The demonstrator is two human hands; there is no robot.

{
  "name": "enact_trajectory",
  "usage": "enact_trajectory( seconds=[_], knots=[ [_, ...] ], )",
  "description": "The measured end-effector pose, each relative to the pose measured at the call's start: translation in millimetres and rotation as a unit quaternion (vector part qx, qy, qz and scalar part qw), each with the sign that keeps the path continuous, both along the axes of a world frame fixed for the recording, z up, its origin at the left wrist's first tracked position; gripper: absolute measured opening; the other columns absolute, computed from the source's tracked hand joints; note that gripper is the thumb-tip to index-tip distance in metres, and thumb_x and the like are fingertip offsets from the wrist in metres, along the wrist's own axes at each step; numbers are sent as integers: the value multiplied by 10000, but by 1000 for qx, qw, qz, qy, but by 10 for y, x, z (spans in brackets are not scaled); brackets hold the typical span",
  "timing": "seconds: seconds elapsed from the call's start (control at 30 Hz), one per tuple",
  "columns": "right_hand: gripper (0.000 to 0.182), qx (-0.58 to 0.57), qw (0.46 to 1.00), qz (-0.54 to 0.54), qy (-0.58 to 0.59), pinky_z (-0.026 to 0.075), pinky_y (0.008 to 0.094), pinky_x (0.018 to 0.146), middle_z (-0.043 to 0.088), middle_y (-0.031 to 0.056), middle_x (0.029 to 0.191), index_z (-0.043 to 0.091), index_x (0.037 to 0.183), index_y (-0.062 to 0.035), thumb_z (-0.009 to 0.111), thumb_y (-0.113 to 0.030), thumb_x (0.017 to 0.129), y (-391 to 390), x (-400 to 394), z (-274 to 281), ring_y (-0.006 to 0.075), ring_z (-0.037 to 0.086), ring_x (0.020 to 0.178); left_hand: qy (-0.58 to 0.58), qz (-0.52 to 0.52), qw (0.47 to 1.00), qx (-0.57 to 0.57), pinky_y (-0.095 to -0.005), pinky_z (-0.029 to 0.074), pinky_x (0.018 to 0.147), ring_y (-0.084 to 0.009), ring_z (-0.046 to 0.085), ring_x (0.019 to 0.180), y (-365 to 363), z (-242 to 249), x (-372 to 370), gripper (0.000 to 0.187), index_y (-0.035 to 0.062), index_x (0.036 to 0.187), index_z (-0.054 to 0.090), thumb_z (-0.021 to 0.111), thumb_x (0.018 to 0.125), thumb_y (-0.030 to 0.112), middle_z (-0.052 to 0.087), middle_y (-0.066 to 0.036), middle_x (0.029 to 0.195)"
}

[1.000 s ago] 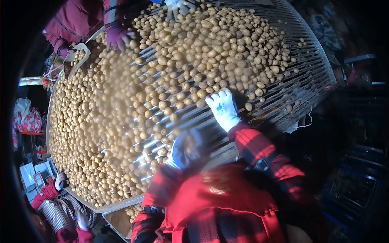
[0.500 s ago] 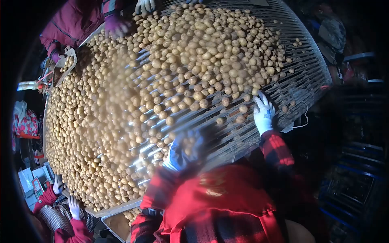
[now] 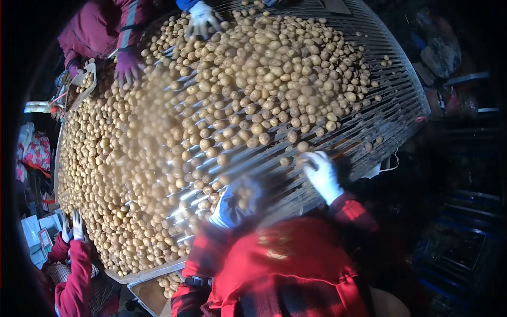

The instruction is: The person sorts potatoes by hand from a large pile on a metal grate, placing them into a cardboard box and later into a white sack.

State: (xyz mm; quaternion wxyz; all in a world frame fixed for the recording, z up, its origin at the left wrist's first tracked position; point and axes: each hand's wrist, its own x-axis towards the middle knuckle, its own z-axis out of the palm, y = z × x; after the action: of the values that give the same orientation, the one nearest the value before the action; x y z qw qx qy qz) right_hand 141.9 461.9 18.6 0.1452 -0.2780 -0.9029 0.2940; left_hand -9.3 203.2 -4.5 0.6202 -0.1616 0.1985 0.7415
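Many potatoes (image 3: 127,206) cover the slatted metal table (image 3: 274,174), heaped highest toward the far middle. Near the front edge, my gloved left hand (image 3: 227,207) is curled around a few blurred potatoes (image 3: 244,195). To its right, my gloved right hand (image 3: 320,175) is over the slats, palm down, with thumb and fingers apart and nothing visible between them. One loose potato (image 3: 302,147) lies just beyond its fingertips, and another (image 3: 285,161) is to its left. Motion and a hazy patch of the view blur both hands.
A co-worker's purple glove (image 3: 127,67) and another's pale glove (image 3: 203,20) are over the far potatoes. Another person's gloved hands (image 3: 73,227) touch the table's left edge. Below the near edge stands a box (image 3: 150,296) with potatoes. Stacked dark crates (image 3: 459,238) are at right.
My right hand has moved left and nearer to me, away from the heap's edge. My left hand has barely shifted. The co-workers' hands at the far side and left edge have moved.
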Motion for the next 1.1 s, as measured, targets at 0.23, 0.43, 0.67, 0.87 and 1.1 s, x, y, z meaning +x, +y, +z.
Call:
enact_trajectory(
  seconds=[0.23,0.43,0.67,0.87,1.1],
  knots=[
    [183,24,975,200,93,522,429,760,687,50,966,714,1002,-138,729,-215,837,-652,-655,318,288,667,857,61,-49,997,8,-283,554,709,-168,656,956,33,161,-23,353,110,1266,570,529,1029,369,659,-31,1079],
    [337,-207,958,187,69,440,412,993,668,99,1138,706,1153,-132,734,-181,821,-384,-540,225,283,617,1082,14,0,1000,-17,-270,574,660,-183,683,938,83,45,48,318,73,1252,586,534,1036,300,680,-71,1091],
    [828,272,947,-131,-110,121,681,1127,316,162,1562,353,1533,-235,642,-565,830,453,-782,-493,408,244,1433,-35,-5,996,77,-308,626,678,-251,674,964,-89,16,16,299,94,1269,561,514,1041,281,643,-121,1153],
    [725,205,970,119,-58,173,693,1098,398,155,1519,475,1470,-264,587,-609,843,-775,-1121,-273,388,324,1412,-83,19,995,52,-339,597,694,-271,660,998,-108,256,-20,269,81,1221,600,548,1019,251,654,-113,1134],
    [582,260,956,129,40,240,575,1118,462,112,1463,549,1393,-244,638,-484,871,-74,-1575,-199,317,386,1353,-12,56,998,13,-323,585,680,-278,643,961,-339,603,-51,252,93,1178,614,578,999,267,634,-115,1111]
  ],
)
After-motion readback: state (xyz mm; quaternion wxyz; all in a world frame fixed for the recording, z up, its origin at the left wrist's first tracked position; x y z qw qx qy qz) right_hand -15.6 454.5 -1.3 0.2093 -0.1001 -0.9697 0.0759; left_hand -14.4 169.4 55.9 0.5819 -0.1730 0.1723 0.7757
